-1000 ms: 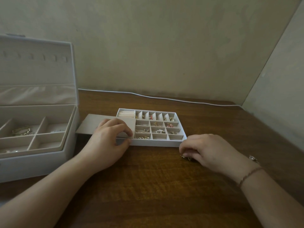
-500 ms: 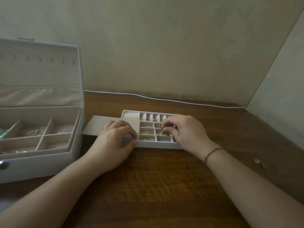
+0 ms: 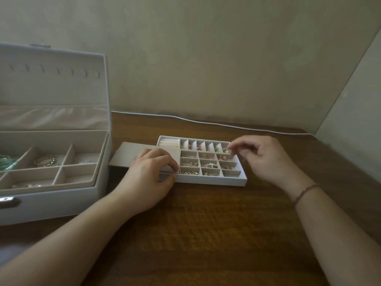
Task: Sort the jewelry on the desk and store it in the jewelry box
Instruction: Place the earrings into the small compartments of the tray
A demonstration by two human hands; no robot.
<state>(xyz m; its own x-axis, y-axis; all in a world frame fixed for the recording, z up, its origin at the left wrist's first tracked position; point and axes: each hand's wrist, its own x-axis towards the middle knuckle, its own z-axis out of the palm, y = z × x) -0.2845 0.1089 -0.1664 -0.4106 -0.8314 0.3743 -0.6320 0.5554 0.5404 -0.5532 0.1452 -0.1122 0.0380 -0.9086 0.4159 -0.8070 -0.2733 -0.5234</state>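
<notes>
Wooden surface [image 3: 206,234] against a plain wall. Left hand [image 3: 148,178] curled, gripping the divided tray's [image 3: 212,180] sliding lid [image 3: 132,153]; jewelry box [image 3: 51,188] open at left. Right hand [image 3: 263,157] hovering over the tray's far right corner, fingers loosely curled, pinch contents unclear.

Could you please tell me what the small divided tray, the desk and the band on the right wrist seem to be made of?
Small divided tray: probably board wrapped in smooth white leatherette outside, with a matte beige, velvet-like lining; the walls look flat and unshiny.
Desk: wood or wood-look laminate, dark brown with visible grain and a slight sheen.
Band: seemingly a thin, matte, reddish-brown cord; too small to tell more.
</notes>
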